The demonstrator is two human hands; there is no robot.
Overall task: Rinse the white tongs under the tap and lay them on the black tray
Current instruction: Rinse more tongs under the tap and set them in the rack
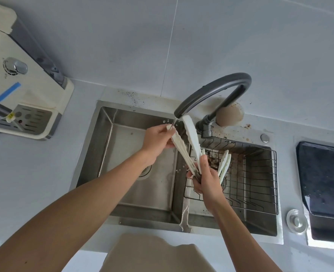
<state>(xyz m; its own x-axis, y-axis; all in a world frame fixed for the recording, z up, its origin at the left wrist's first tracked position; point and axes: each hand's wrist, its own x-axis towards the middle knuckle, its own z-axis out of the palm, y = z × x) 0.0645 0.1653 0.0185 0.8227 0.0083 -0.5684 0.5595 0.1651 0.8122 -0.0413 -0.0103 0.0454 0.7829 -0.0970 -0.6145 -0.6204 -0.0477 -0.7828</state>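
Note:
White tongs (189, 140) stand spread open under the dark curved tap (217, 89), and a thin stream of water falls onto the tip of their left arm. My left hand (157, 142) grips that left arm near its tip. My right hand (205, 178) holds the tongs at their hinge end, low over the sink divider. A second pair of white tongs (225, 163) leans in the black wire basket (256, 177) in the right basin. The black tray (325, 179) lies on the counter at the far right.
The steel double sink (134, 118) has a drain in the left basin. A cream water dispenser (23, 91) stands at the left. A glass lid (297, 220) lies beside the tray. A beige cloth (154, 252) hangs at the front edge. Water runs over the sink divider.

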